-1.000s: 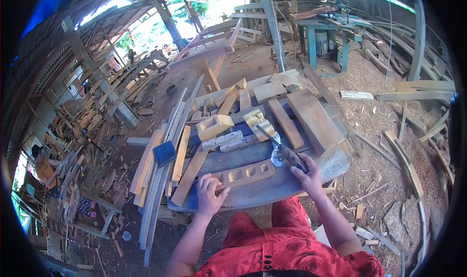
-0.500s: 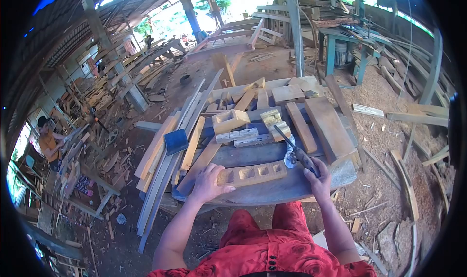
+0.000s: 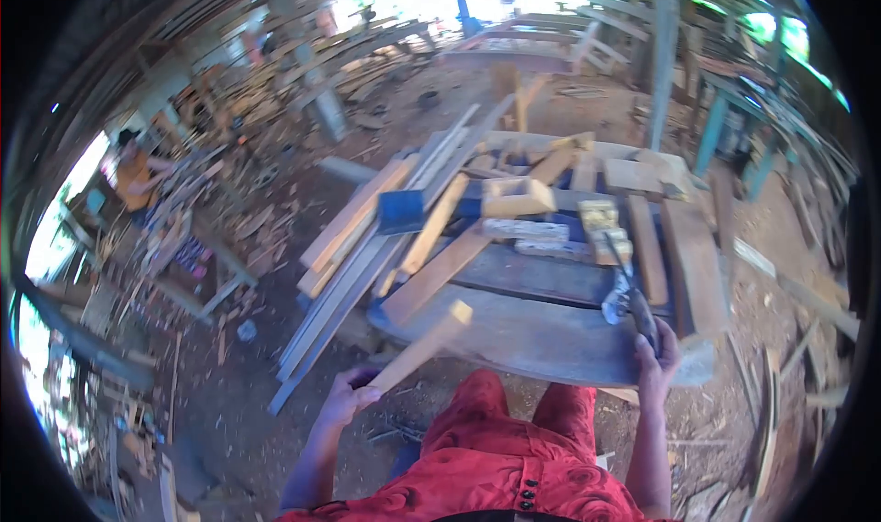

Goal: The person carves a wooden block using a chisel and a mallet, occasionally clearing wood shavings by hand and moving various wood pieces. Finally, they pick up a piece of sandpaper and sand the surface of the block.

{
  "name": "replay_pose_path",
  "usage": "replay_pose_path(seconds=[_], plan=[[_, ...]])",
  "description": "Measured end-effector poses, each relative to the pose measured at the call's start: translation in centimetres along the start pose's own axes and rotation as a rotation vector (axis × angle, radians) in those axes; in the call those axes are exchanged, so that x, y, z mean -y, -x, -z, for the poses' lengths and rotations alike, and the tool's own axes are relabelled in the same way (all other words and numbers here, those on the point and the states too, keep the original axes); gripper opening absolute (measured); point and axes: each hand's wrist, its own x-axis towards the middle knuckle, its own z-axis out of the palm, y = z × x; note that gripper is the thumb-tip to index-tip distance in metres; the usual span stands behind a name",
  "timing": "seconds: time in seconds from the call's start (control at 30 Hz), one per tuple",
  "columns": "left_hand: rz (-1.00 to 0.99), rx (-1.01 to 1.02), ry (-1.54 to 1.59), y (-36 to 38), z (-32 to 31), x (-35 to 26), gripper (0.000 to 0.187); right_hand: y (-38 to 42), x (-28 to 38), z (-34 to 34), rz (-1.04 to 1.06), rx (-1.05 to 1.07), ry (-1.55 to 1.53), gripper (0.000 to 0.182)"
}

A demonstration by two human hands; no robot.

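Note:
In the head view my left hand point(image 3: 353, 394) grips one end of a wooden block point(image 3: 422, 348), in front of the bench's near edge. The block slants up to the right, a plain side showing and its far end pale. Closed around the dark handle of a chisel point(image 3: 641, 318) is my right hand point(image 3: 656, 361), over the right part of the bench point(image 3: 532, 338). The chisel's thin blade points up and away, near a crumpled clear plastic piece point(image 3: 614, 305). Motion blurs the block slightly.
A hollowed wooden block point(image 3: 518, 197), rough pale pieces point(image 3: 551, 238) and a thick plank point(image 3: 695, 265) lie on the bench. Long boards point(image 3: 358, 293) lean at its left, with a blue square object point(image 3: 401, 211) on them. Another person point(image 3: 136, 178) sits far left among scrap wood.
My left hand has lifted the block off the bench and drawn it toward me, turning its row of square holes out of sight. My right hand still holds the chisel. The view has swung left.

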Motion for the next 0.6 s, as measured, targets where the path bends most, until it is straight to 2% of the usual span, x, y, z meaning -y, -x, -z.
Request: replay_pose_path(seconds=[0.07,0.13,0.2,0.23,0.33,0.53,0.6], plan=[[0.209,0.056,0.685,3.9,0.6,2.5,0.08,-0.3,-1.6,0.3,0.029,-0.017,0.031,0.038],[0.187,-0.016,0.785,6.7,0.0,4.9,0.084,-0.5,-2.7,0.6,0.03,-0.025,0.014,0.039],[0.068,0.038,1.385,8.3,-1.0,5.4,0.087,-0.2,-1.6,0.4,0.007,0.009,0.054,0.04],[0.039,0.058,1.419,8.5,-0.9,6.5,0.092,-0.3,-2.0,-0.2,0.103,-0.055,0.079,0.037],[0.015,-0.011,1.534,8.6,-1.2,6.7,0.096,-0.3,-2.4,0.0,0.081,-0.079,0.113,0.039],[0.112,-0.037,1.361,5.6,-2.0,3.7,0.093,-0.4,-2.6,0.1,0.109,-0.075,0.155,0.04],[0.165,-0.112,0.892,4.0,-2.7,1.0,0.087,-0.4,-2.7,0.4,0.072,-0.055,0.157,0.042]])
